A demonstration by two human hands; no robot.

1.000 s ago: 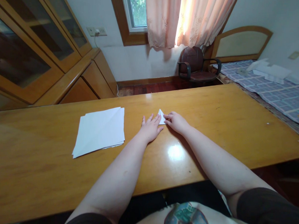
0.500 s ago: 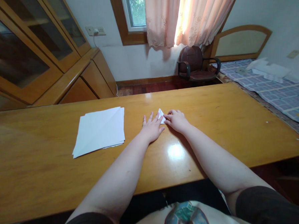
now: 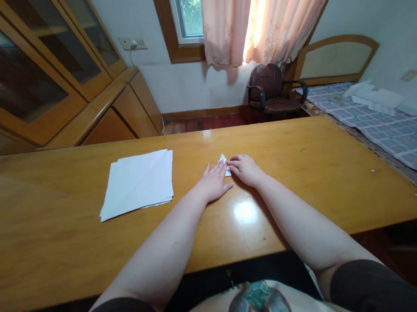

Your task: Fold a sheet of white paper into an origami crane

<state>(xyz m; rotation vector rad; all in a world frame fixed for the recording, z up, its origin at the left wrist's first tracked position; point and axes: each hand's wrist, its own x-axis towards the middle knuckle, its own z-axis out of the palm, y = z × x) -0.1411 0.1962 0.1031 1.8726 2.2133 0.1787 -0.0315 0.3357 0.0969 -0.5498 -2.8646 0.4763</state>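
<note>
A small piece of white folded paper [image 3: 228,172] lies on the wooden table [image 3: 300,179], its pointed tip facing away from me. My left hand [image 3: 214,182] rests flat with its fingers stretched out, the fingertips pressing on the paper's left side and covering part of it. On the other side, my right hand [image 3: 244,169] has its fingers curled, with thumb and forefinger closed at the paper's right edge. Between the two hands only the tip and the lower right part of the paper show.
A stack of white paper sheets [image 3: 140,184] lies on the table to the left. Beyond the far edge stand a brown armchair [image 3: 268,90] and a bed [image 3: 377,110] with a checked cover. A glass-fronted cabinet [image 3: 87,111] is at the left.
My left hand has shifted slightly, its fingers closer together and further over the paper. The paper sits slightly nearer to me. My right hand stays at its right edge.
</note>
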